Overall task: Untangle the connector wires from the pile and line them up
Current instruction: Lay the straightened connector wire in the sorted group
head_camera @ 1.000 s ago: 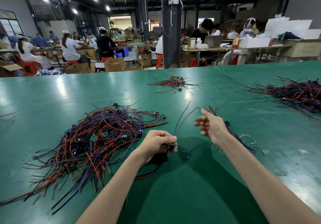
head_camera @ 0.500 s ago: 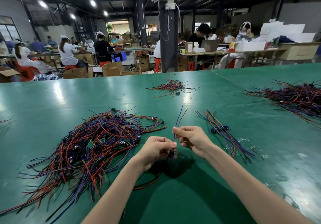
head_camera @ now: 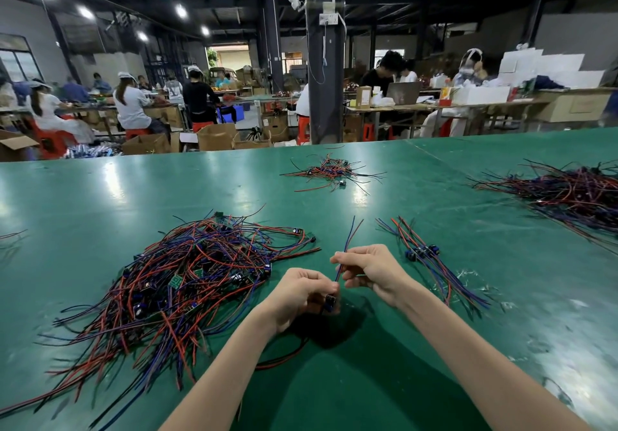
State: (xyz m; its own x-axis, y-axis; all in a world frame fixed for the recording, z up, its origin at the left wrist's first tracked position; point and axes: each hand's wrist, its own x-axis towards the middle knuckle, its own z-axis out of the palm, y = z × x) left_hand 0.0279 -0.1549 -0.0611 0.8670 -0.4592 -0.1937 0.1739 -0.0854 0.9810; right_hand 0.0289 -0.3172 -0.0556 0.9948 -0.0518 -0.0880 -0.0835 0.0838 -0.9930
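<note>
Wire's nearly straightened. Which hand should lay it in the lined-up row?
Probably the right hand. It already pinches the wire pair and sits closer to the lined-up wires on its side. The left hand holds the connector end, nearer the tangled pile.

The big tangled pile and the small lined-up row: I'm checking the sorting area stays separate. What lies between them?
In the head view, the left hand and right hand sit between the tangled pile and the lined-up row, holding one wire pair over the green table.
</note>
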